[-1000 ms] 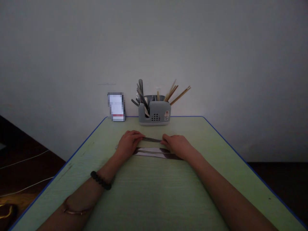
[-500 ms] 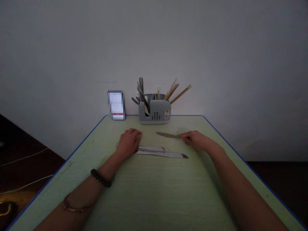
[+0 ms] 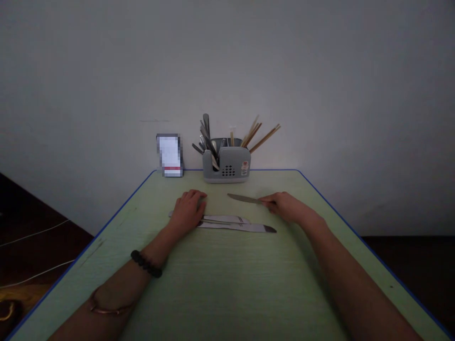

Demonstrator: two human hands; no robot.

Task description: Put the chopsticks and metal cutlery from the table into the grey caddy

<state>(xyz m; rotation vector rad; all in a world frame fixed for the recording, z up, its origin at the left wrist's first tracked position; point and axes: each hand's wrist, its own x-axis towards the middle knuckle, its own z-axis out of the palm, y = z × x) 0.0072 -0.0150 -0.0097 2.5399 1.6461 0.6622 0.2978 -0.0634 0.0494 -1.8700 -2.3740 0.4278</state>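
Note:
In my right hand [image 3: 284, 206] is a table knife [image 3: 244, 198], gripped at one end, its blade pointing left. My left hand [image 3: 188, 208] rests on the table with its fingers apart, thumb spread from the others, holding nothing. Partly under that hand lie several more table knives [image 3: 234, 227], side by side with their blades toward the right. The left hand covers most of their handles.
A grey cutlery holder [image 3: 236, 163] stands at the table's back edge, with dark-handled cutlery [image 3: 206, 132] and wooden chopsticks [image 3: 266, 137] in it. Left of it a phone with a blurred screen [image 3: 169, 155] leans on the wall. The green table [image 3: 227, 284] has a blue edge.
Both hands held the knife between them earlier. My left hand has let go of it, and my right hand has carried it to the right, turning its blade leftward.

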